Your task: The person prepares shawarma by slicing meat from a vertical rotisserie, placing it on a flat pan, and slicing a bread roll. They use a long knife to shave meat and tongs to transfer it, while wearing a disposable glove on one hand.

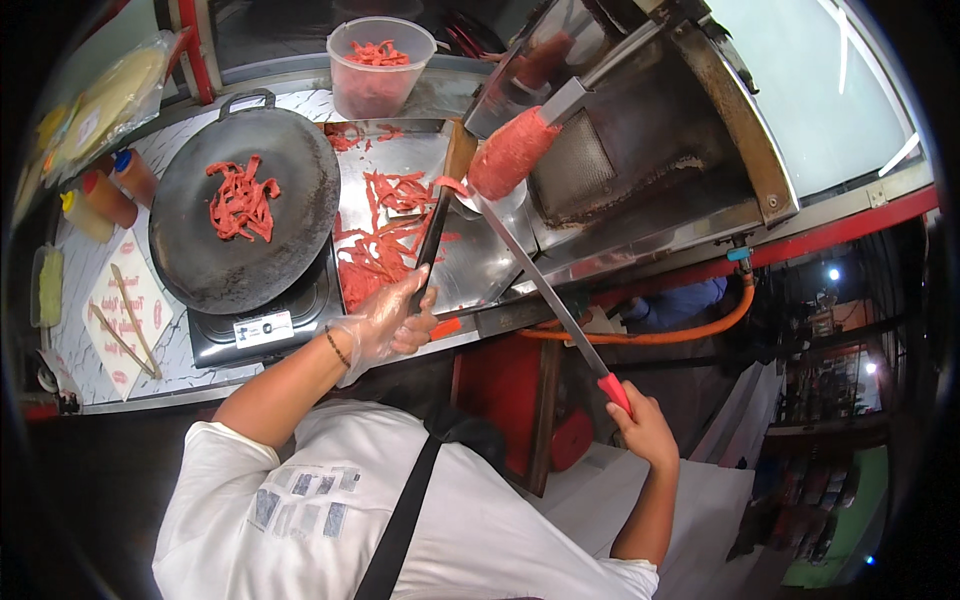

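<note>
My left hand (390,319), in a clear plastic glove, grips a dark-handled tool (431,240) that slants up toward the meat; its upper end is hard to make out. My right hand (641,427) is bare and closed on the red handle of a long knife (559,304). The blade reaches up to the lower end of a cone of reddish meat (510,154) on a metal spit. A strip of meat (451,185) sticks out beside the cone's lower end. Cut meat strips (375,262) lie in the metal tray (480,277) below.
A round black griddle pan (300,247) with meat strips stands on a portable stove (217,341). Behind is a plastic bucket (379,90) of meat. Sauce bottles (109,199), tongs (124,341) on printed paper and packed flatbreads (112,112) are at left. An orange hose (675,336) hangs below the grill.
</note>
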